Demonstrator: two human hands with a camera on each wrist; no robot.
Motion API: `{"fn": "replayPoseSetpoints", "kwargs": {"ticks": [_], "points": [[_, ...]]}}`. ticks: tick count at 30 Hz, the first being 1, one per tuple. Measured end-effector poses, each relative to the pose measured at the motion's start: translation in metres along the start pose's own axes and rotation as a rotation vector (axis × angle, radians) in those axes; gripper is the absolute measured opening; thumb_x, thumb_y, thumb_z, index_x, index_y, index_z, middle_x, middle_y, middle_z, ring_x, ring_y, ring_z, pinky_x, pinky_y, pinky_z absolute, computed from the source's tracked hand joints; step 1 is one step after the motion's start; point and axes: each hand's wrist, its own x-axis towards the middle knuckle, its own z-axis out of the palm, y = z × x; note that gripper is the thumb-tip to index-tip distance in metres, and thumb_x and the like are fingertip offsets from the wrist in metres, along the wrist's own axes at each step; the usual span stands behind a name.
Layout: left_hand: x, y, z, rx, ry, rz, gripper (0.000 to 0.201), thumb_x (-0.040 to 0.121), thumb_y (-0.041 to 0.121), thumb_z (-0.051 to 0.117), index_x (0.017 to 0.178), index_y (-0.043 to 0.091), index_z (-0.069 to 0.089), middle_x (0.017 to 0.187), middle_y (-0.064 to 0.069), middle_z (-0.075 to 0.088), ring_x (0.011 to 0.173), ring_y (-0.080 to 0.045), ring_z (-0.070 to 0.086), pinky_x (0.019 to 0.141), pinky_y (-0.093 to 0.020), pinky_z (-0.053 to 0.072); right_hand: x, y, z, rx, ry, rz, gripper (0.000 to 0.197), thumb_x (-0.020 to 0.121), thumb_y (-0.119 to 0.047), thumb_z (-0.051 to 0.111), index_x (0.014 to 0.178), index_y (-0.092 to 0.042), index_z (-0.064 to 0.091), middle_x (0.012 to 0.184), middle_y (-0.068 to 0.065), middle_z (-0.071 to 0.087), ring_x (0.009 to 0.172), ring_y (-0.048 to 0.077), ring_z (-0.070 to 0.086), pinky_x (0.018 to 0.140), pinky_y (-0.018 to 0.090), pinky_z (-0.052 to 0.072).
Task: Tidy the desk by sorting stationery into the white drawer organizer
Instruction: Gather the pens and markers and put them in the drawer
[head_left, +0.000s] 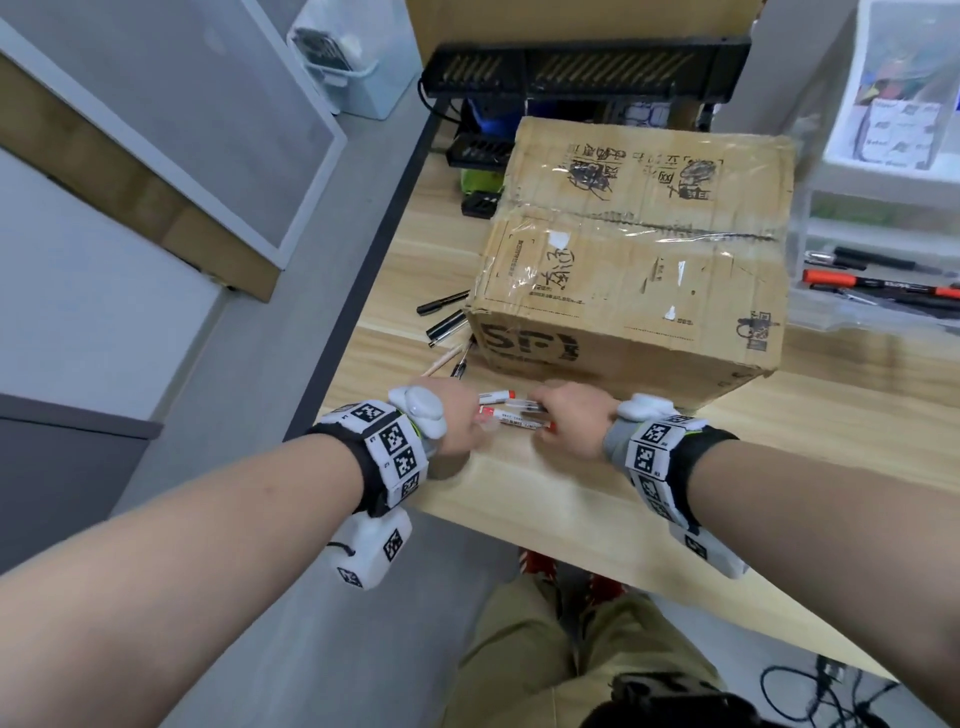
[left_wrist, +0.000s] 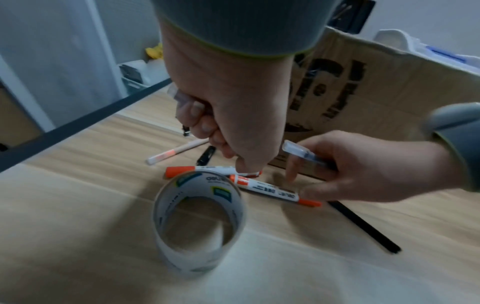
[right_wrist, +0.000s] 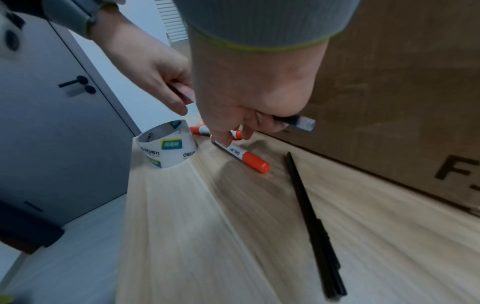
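**Both hands down in the pens by the box**

Right at the fingertips: the left hand is curled round a clear-capped pen with its fingers reaching onto an orange marker. Right hand grips a clear pen and pinches a second marker. Tape roll stands just beside them, black pen lies nearby, cardboard box right behind. Drawer organizer sits well apart on the desk, past the box.
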Motion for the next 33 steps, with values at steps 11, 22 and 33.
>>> {"fn": "replayPoseSetpoints", "kwargs": {"ticks": [11,22,33], "points": [[0.047,-0.031,0.024,-0.139,0.045,-0.007,0.024,0.093,0.019,0.049,0.116,0.014,0.056,0.104,-0.008,0.067,0.082,-0.024,0.060,0.064,-0.032,0.043,0.010,-0.007,0.021,0.004,0.061,0.087,0.021,0.090,-0.025,0.052,0.110,-0.026,0.056,0.099,-0.001,0.066,0.089,0.024,0.065,0.071,0.033,0.052],[0.074,-0.028,0.029,-0.089,-0.004,0.071,0.019,0.091,0.016,0.054,0.107,0.011,0.063,0.098,-0.007,0.068,0.082,-0.024,0.064,0.062,-0.029,0.042,0.009,0.002,0.016,0.010,-0.059,0.089,0.036,0.074,-0.043,0.057,0.103,-0.023,0.062,0.099,-0.002,0.063,0.089,0.022,0.062,0.075,0.029,0.049],[0.064,-0.041,0.028,-0.228,0.042,0.105,0.020,0.079,0.039,0.057,0.074,0.020,0.054,0.075,-0.002,0.060,0.066,-0.022,0.061,0.055,-0.028,0.045,0.016,-0.009,0.001,-0.051,-0.086,0.024,0.024,0.087,-0.041,0.050,0.100,-0.022,0.058,0.081,-0.004,0.056,0.083,0.025,0.063,0.065,0.029,0.037]]}}
